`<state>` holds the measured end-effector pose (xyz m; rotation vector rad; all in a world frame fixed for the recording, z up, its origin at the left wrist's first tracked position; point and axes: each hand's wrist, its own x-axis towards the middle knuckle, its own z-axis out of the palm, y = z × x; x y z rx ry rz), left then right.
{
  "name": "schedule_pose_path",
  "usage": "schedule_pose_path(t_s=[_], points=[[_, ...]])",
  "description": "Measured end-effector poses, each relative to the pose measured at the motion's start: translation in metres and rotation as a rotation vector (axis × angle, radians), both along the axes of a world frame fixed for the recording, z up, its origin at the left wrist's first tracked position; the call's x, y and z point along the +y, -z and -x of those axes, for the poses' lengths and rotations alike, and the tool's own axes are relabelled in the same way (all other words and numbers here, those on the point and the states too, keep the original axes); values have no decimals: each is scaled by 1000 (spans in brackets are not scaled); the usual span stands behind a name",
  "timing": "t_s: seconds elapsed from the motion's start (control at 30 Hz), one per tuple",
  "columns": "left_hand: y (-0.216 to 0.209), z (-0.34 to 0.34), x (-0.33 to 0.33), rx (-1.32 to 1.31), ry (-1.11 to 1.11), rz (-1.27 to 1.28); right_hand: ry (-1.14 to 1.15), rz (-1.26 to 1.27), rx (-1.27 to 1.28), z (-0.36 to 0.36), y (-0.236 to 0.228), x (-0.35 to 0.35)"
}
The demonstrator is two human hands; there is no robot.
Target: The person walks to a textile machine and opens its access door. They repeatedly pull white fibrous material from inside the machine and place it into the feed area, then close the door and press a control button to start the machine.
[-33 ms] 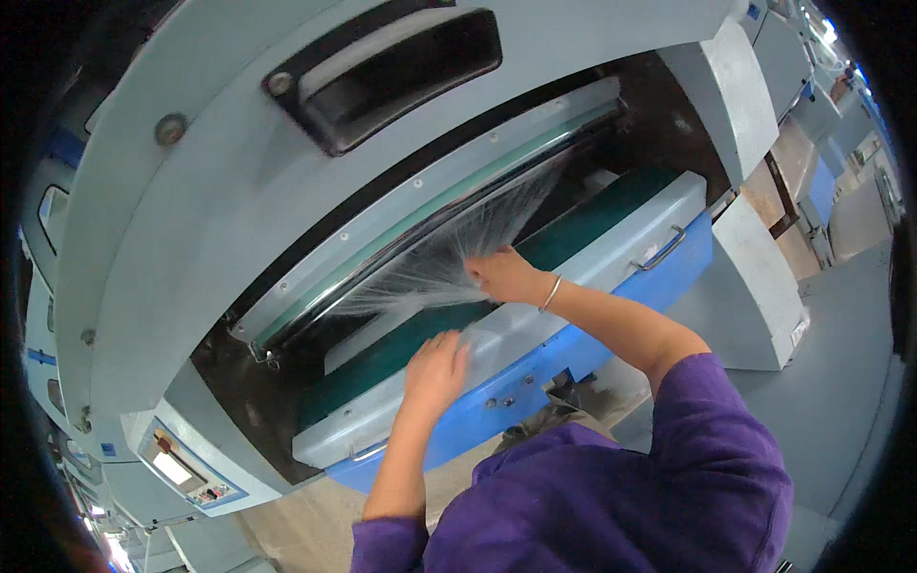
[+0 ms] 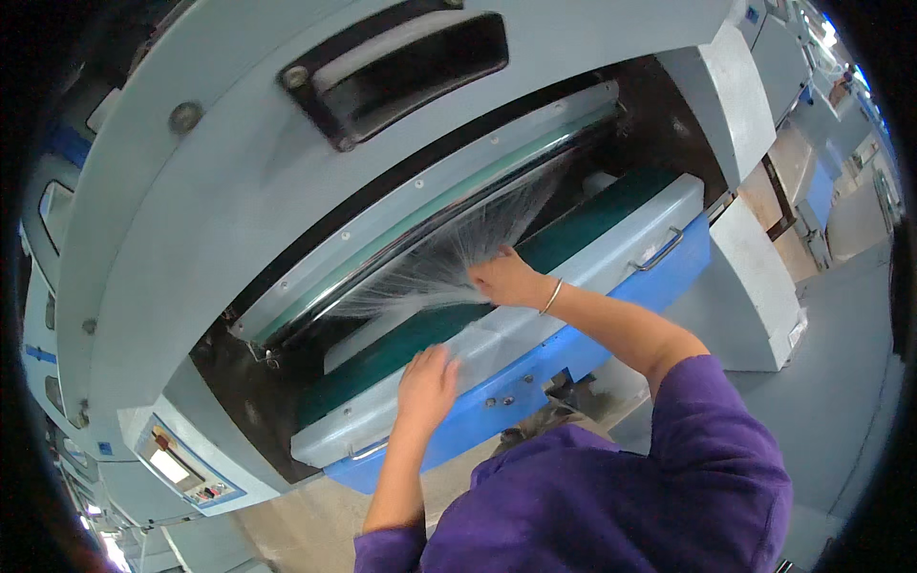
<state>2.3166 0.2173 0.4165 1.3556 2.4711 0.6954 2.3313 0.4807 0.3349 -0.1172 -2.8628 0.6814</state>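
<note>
White fibre is drawn out into a thin web (image 2: 463,244), which is spread like a fan between the long bar (image 2: 430,231) and the right hand (image 2: 504,279). As seen from this hand, the bar is placed toward eleven o'clock, and the web is opened from about nine o'clock to one o'clock. Its narrow end is gathered in the right fingers, which are pinched together upon it.

The left hand (image 2: 427,384) is found at seven o'clock from the right. Its fingers are loosely bent, close to each other, above the grey ledge (image 2: 521,336). Whether some fibre is caught under them cannot be told, nor whether the ledge is touched. Between bar and ledge the green strip (image 2: 592,224) is seen, partly covered by the right hand.

The web could be torn, it is judged, if it is pulled too strongly toward five o'clock, because it looks very thin. If only one point is gripped, it could also be stretched unevenly. If the bar is made to turn, which cannot be told, fibre or even fingertips could be drawn in. By loose strands, the bracelet (image 2: 551,295) could be caught.
</note>
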Motion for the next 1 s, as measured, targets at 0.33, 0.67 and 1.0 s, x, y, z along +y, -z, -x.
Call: schedule_pose_path(t_s=[0.33,0.67,1.0], points=[[78,-27,-158,534,-535,131,272,-170,216,-69,-36,-71],[88,-7,-134,720,-706,-26,276,-75,495,-57,-38,-76],[81,-1,-140,637,-460,-25,311,-96,521,-62,-40,-72]])
